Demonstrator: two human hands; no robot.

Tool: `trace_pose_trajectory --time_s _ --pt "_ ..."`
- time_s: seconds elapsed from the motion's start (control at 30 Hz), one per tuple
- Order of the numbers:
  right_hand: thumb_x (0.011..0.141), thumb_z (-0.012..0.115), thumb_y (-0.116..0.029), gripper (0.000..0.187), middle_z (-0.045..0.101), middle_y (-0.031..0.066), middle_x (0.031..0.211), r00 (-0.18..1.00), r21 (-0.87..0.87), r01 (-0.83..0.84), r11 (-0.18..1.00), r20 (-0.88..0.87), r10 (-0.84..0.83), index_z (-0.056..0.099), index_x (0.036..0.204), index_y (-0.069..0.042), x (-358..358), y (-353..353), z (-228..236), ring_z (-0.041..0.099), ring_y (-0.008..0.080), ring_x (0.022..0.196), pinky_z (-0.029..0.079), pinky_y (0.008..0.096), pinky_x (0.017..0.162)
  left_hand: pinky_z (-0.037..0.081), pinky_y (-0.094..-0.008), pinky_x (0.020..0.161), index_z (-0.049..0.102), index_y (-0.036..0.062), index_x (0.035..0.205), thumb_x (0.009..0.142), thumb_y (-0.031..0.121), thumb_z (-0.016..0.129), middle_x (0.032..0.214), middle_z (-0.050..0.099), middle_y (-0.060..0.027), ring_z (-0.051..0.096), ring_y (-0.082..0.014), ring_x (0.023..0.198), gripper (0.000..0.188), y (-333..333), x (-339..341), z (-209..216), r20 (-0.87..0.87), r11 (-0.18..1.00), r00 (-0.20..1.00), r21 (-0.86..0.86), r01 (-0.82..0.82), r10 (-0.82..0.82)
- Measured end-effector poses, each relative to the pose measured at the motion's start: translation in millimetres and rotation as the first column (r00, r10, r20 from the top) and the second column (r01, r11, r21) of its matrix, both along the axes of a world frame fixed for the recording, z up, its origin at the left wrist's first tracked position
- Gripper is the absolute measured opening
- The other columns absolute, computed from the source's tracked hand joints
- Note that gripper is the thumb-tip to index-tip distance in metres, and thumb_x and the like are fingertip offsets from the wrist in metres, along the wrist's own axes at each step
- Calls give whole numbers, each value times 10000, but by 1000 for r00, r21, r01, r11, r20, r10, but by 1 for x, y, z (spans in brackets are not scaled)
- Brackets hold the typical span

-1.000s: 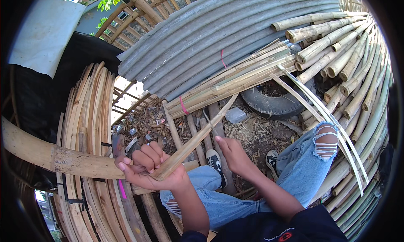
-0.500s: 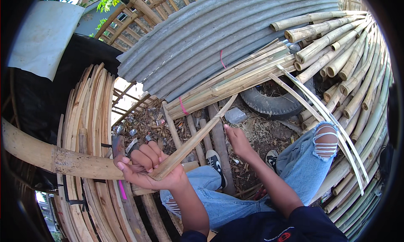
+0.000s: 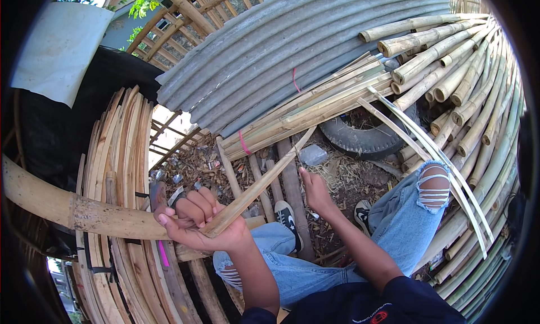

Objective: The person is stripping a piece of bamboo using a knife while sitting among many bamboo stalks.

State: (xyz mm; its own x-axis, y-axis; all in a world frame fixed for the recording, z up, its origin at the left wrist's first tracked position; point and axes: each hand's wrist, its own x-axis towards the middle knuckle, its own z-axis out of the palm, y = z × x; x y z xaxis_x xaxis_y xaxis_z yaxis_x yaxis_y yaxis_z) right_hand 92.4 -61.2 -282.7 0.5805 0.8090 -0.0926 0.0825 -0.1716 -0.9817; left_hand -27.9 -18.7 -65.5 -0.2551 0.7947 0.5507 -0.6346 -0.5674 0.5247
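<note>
My left hand (image 3: pixel 205 222) is closed, palm up, with curled fingers around the near end of a split bamboo strip (image 3: pixel 259 184). The strip slants up and away to the right. Behind those fingers a flat, greyish-brown piece (image 3: pixel 160 193) shows in part; I cannot tell what it is. A thick bamboo pole (image 3: pixel 112 217) reaches in from the left and ends beside this hand. My right hand (image 3: pixel 318 191) is closed to the right of the strip, thumb up. Whatever it may pinch is too small to make out.
Stacked split bamboo (image 3: pixel 126 172) stands at left; a tied bundle (image 3: pixel 332 101) lies ahead beside corrugated metal sheeting (image 3: pixel 270 59). An old tyre (image 3: pixel 360 141) is on the littered ground. Whole bamboo poles (image 3: pixel 478 99) fill the right. Two pale strips (image 3: pixel 419 141) lean by my knee.
My right hand has shifted very slightly left and down. My left hand and the bamboo strip stay nearly in place.
</note>
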Motion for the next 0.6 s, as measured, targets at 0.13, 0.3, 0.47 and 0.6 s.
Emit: trace_pose_trajectory --time_s 0.13,0.3,0.47,0.6 --pt "1001 372 -309 495 482 298 647 977 69 -209 976 -40 212 513 723 75 -21 -21 85 488 481 652 364 483 600 236 -205 366 425 107 891 1011 325 340 455 243 32 201 -62 376 263 3 -10 -2 27 999 1000 38 8 -9" --pt "1006 343 -329 503 482 303 655 984 168 -154 974 -68 167 512 772 83 -51 -23 82 471 480 641 366 484 596 239 -207 369 418 103 894 1010 326 338 451 252 29 207 -64 373 264 5 -10 -1 22 999 999 35 22 -23" --pt "1001 344 -360 543 501 271 621 980 -150 10 989 200 20 527 748 84 39 13 -61 500 438 613 364 492 601 240 -207 370 412 109 893 1010 317 332 449 252 27 214 -65 371 252 0 2 -1 21 998 998 -10 66 -66" --pt "1000 347 -365 541 443 205 569 988 71 -114 991 -101 121 474 704 69 10 9 3 453 301 545 353 448 576 189 -191 350 449 108 855 972 267 417 468 230 45 180 -51 393 200 3 -12 -1 21 996 999 72 45 -47"
